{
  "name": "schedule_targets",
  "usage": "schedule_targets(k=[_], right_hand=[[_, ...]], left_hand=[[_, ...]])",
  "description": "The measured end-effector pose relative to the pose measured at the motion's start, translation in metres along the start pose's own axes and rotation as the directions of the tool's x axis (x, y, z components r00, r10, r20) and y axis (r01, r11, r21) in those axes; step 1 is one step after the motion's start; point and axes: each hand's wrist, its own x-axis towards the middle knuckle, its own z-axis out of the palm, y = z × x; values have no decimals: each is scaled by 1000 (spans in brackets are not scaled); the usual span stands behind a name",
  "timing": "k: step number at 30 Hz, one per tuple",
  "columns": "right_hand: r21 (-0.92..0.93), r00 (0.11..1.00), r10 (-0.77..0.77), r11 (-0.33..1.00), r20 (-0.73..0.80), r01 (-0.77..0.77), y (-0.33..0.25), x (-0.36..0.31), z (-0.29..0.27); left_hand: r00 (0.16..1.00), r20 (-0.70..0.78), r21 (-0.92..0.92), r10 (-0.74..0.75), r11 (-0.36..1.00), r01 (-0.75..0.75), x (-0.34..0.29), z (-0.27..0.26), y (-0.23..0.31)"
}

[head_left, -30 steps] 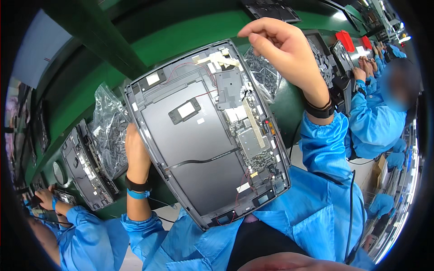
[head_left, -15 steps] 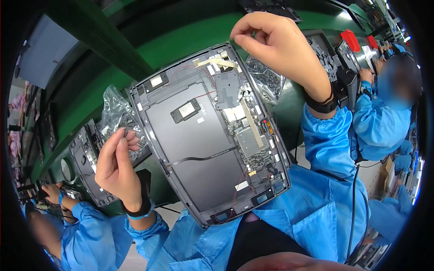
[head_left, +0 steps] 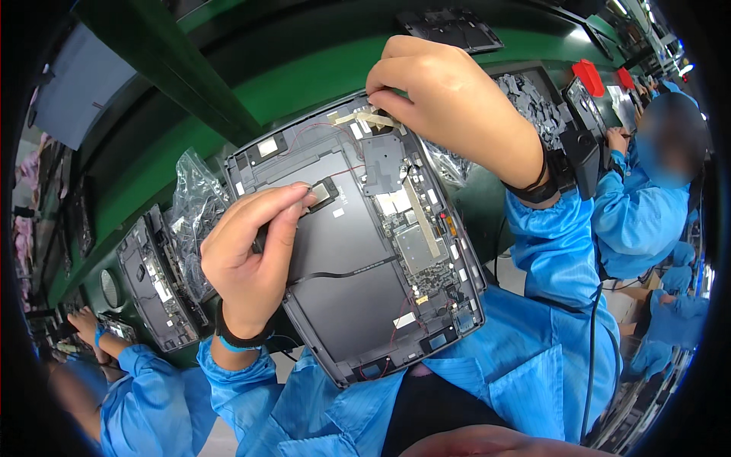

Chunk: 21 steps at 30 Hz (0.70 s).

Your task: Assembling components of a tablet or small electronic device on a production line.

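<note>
- Tablet chassis, its circuitry exposed, spreads below and right of our left hand, with our right hand over its far right corner.
- Black speaker module sits inside it, right at our left fingertips and partly covered by them; our left hand is clearly the nearer.
- We see left thumb and index finger drawn nearly together; we cannot tell whether they grip anything.
- Our right fingers curl in toward the thumb beside strips of yellow tape; contact, too, we cannot tell.
- From our left grip, the module's long axis points away and to the right, a red wire trailing that way.
- The chassis's long axis crosses it, slanting from far left to near right, toward our body.
</note>
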Motion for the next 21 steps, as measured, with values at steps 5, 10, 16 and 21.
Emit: schedule_targets(k=[5,10,16,21], right_hand=[[-176,990,-35,983,137,59,-4,8,-1],[-211,959,-112,963,260,170,-5,18,-6],[-88,950,-209,968,232,235,10,14,-4],[130,960,-215,972,177,193,23,13,-10]], left_hand=[[998,6,44,64,997,-64,0,1,-4],[997,11,49,81,995,-82,0,0,-7],[995,-7,27,104,994,-104,-1,1,-6],[995,9,39,100,994,-100,-1,1,-6]])
